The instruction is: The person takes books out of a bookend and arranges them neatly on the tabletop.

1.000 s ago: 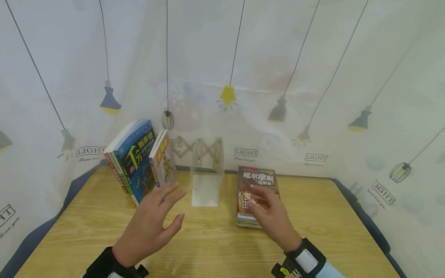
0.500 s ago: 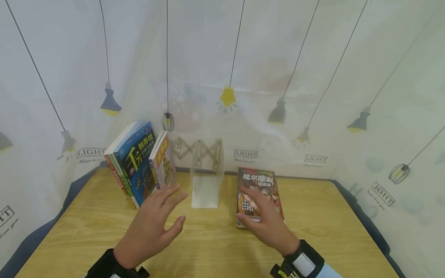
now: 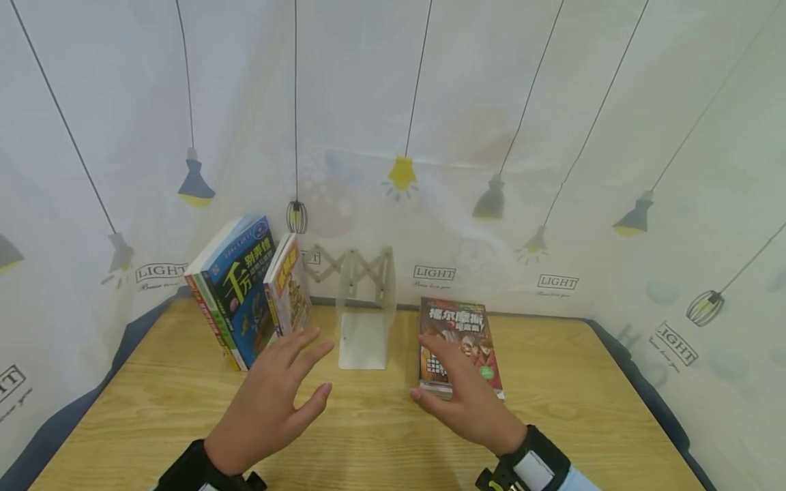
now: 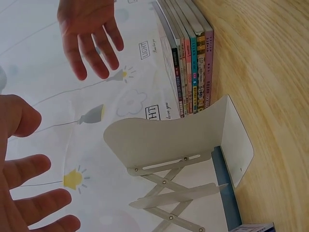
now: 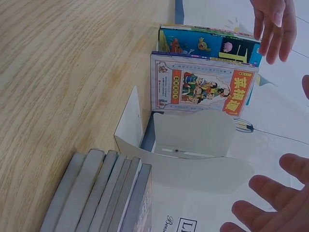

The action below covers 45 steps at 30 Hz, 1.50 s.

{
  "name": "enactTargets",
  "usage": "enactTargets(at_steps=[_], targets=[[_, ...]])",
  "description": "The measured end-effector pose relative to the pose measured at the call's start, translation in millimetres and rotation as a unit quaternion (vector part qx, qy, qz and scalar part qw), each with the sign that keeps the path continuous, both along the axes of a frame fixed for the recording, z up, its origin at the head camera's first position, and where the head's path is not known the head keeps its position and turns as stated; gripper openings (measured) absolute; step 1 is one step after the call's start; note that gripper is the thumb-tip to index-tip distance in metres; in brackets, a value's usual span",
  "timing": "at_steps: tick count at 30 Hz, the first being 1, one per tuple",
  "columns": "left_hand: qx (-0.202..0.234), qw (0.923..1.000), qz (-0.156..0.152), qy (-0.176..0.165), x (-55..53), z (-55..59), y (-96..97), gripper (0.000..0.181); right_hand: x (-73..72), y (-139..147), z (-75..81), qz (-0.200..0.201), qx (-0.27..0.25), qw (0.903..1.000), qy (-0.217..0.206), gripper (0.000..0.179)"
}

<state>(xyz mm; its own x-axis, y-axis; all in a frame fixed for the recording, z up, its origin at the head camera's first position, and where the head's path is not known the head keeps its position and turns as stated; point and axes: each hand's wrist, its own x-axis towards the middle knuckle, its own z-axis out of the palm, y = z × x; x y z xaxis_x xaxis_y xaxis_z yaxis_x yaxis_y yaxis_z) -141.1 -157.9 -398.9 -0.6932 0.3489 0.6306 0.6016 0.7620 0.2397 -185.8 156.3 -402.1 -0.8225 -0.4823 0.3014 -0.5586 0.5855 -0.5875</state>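
Note:
My left hand [image 3: 264, 402] hovers in front of the upright books, fingers spread and holding nothing. Those are a blue-covered book [image 3: 242, 286] among other large ones and a smaller pale comic book [image 5: 203, 87]. Over the near edge of a flat stack of books [image 3: 460, 327] is my right hand [image 3: 475, 406], its fingers loosely extended and apart from the covers in the right wrist view. Several spines of that stack [image 4: 193, 58] show in the left wrist view. Between the two groups stands a white expandable bookend [image 3: 364, 337] with a crisscross metal linkage.
Everything stands on a light wooden table [image 3: 368, 436] with a dark edge. Behind it hangs a pale curtain [image 3: 552, 102] printed with lamps. Black straps with small cameras sit on both wrists.
My right hand has drifted left and slightly down, uncovering more of the top book's cover. My left hand has shifted slightly right. The books and bookend stay in place.

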Motion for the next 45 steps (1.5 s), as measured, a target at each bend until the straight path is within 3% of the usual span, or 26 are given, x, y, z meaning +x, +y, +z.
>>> enactTargets(at_steps=[17,24,29,36,45], targets=[[-0.015,0.9998,0.011,-0.011,-7.7,-2.9,-0.1,0.055,0.2,3.8,-5.8,0.004,-0.003,1.0000,0.002,0.073],[-0.039,0.9982,0.030,0.035,-31.5,4.9,-8.2,0.056,1.0,5.6,-5.5,-0.004,-0.016,0.9992,-0.037,0.073],[-0.077,0.9933,0.066,0.056,-50.0,10.3,-16.6,0.063,0.9,7.8,-7.5,-0.002,-0.027,0.9984,-0.050,0.071],[-0.100,0.9838,0.105,0.106,-76.4,20.5,-26.0,0.048,0.8,9.2,-12.5,-0.004,-0.037,0.9974,-0.062,0.071],[-0.092,0.9786,0.159,0.093,-106.2,34.7,-37.2,0.058,0.7,10.6,-13.2,0.000,-0.049,0.9954,-0.083,0.069]])
